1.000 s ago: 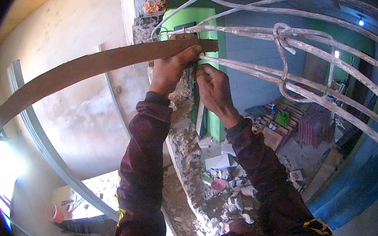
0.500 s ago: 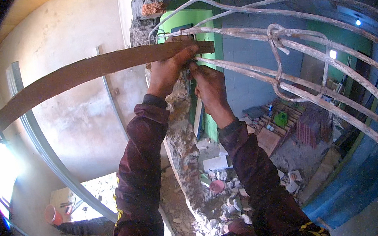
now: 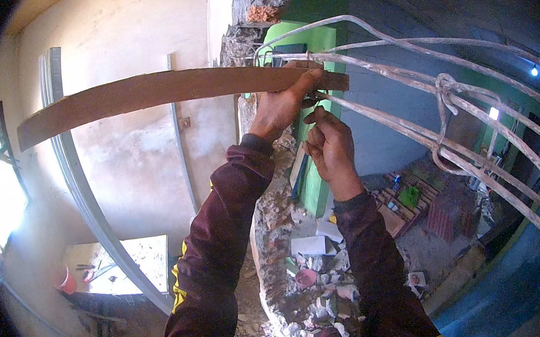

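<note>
Overhead, left hand clamps brown plank against pale rebar; right hand pinches thin wire, mostly hidden.

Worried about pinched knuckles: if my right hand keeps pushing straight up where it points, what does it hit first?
Probably the brown wooden board: your right hand points up at its right end, with the grey steel bars beside it. Depth is unclear.

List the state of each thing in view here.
Wooden board: held level, raised against the bars.
Steel bars: bundled, tied with wire.
Left hand: gripping the board's end.
Right hand: fingers closed at the bars beneath the board.
Brick wall: broken, rubble below.
</note>
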